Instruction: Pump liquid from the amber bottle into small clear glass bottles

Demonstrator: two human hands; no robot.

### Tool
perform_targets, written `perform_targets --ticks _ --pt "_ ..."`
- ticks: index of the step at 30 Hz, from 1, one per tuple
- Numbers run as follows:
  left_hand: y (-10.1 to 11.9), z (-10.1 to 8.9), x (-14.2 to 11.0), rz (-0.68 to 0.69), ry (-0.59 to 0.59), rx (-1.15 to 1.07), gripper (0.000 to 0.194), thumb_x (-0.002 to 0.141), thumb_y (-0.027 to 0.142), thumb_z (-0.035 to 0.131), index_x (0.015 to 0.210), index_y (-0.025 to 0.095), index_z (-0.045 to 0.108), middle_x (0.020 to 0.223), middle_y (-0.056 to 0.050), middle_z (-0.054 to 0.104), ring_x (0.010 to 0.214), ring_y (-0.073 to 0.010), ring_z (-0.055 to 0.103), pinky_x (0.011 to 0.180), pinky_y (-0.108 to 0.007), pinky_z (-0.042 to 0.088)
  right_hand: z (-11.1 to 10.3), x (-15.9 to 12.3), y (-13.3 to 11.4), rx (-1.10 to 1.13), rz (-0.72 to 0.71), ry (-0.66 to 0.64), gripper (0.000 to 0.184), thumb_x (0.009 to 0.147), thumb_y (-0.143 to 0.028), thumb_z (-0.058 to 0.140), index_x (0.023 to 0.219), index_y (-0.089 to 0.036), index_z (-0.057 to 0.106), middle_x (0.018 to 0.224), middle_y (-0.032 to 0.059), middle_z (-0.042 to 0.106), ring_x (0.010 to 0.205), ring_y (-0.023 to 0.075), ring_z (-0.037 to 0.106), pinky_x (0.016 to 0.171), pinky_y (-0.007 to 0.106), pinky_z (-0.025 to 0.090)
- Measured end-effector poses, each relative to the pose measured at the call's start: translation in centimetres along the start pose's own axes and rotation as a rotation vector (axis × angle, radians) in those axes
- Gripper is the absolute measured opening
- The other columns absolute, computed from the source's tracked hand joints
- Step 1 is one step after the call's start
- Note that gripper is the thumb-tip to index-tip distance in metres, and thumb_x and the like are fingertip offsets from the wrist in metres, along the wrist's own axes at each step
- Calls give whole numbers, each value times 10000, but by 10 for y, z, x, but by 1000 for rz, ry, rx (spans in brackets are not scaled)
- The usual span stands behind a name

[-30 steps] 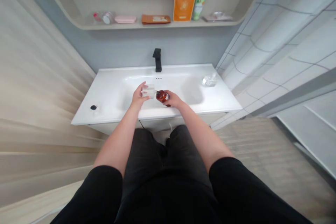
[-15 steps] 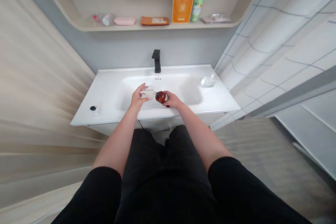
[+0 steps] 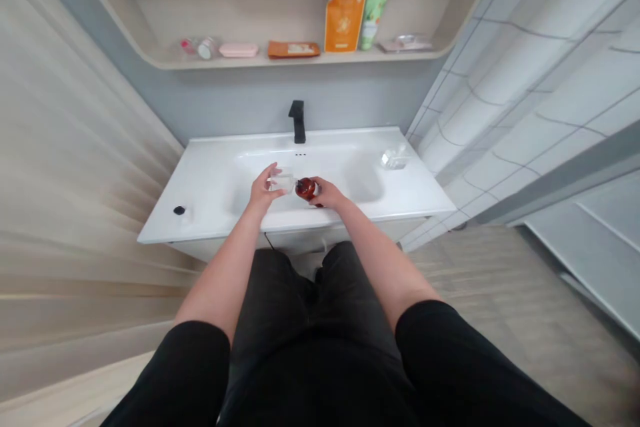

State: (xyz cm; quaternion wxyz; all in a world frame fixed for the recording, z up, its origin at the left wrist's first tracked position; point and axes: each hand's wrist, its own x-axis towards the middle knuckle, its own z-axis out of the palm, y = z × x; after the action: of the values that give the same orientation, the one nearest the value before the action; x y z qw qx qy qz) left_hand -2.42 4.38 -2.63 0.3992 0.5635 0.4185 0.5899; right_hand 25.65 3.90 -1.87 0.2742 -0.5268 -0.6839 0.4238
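"What is being held?"

"A clear cup is being gripped by the left hand, and an amber bottle is being clasped by the right hand. The bottle's neck is being pointed at the cup, above a white washbasin."

"Is any writing being shown?"

"An orange pouch and a green tube are being kept on a shelf, but their labels are too small to be read."
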Motion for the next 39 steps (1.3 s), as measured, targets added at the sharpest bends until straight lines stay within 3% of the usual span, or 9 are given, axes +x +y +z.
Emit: perform_targets --ticks 8,17,39 --pt "7 -3 4 19 -38 11 975 475 290 1053 1422 278 820 1277 -86 792 1147 -327 734 930 -411 544 1 0 2 28 1 10 883 590 -237 869 1459 -269 718 910 -57 767 774 202 679 753 301 567" --pt "22 -2 9 -42 -62 35 1077 429 324 1090 1465 252 800 1309 -100 783 1191 -330 719 981 -415 551 1 0 0 41 -50 35 867 588 -215 881 1441 -252 734 1014 -25 792 817 202 670 761 295 553" --pt "71 0 39 -44 -199 274 1119 474 364 1068 1544 240 764 1355 -119 782 1226 -315 704 964 -397 544 4 0 -1 87 -93 132 917 627 -283 940 1517 -224 729 969 -10 813 792 212 667 771 316 550"
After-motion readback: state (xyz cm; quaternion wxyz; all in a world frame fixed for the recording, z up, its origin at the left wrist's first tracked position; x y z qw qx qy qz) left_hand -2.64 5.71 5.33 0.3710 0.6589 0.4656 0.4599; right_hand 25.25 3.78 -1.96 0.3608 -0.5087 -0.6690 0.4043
